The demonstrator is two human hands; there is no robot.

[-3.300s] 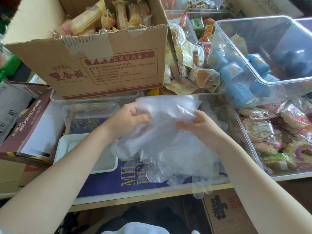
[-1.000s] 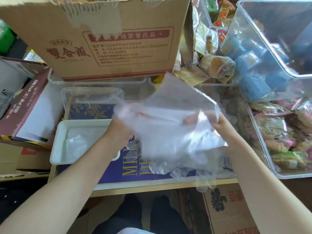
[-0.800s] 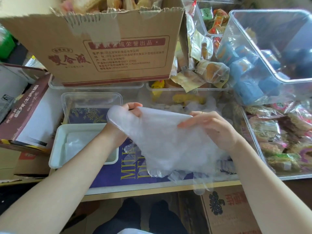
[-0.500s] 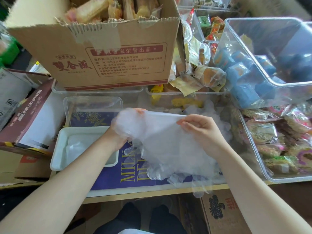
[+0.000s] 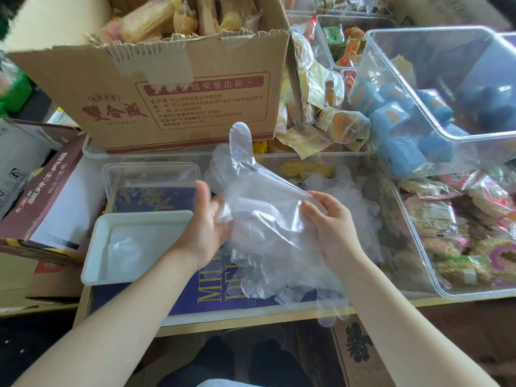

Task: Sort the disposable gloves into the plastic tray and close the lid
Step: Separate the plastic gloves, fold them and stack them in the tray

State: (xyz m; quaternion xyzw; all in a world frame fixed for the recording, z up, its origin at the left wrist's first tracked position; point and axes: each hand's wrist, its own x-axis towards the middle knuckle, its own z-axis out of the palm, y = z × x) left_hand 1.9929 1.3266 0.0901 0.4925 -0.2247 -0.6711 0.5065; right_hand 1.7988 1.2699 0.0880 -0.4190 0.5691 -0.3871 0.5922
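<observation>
A clear disposable glove (image 5: 265, 196) hangs between my hands above the purple box top, one of its fingers sticking up. My right hand (image 5: 331, 222) pinches its cuff edge. My left hand (image 5: 205, 227) is spread flat with the thumb up, its fingers lying against the glove's left side. To the left sits the white plastic tray (image 5: 93, 255) with one folded glove (image 5: 122, 247) in it. Its clear lid (image 5: 150, 177) lies just behind the tray. Several more loose gloves (image 5: 282, 286) are heaped under and to the right of my hands.
A big cardboard box of snacks (image 5: 178, 93) stands behind the lid. Clear bins of wrapped snacks (image 5: 446, 113) crowd the right side. A dark red carton (image 5: 42, 191) lies at the left. The table edge (image 5: 237, 322) runs just below the glove heap.
My left hand has let go of the glove and spread flat beside it. The glove now hangs from my right hand's pinch, with one finger standing up.
</observation>
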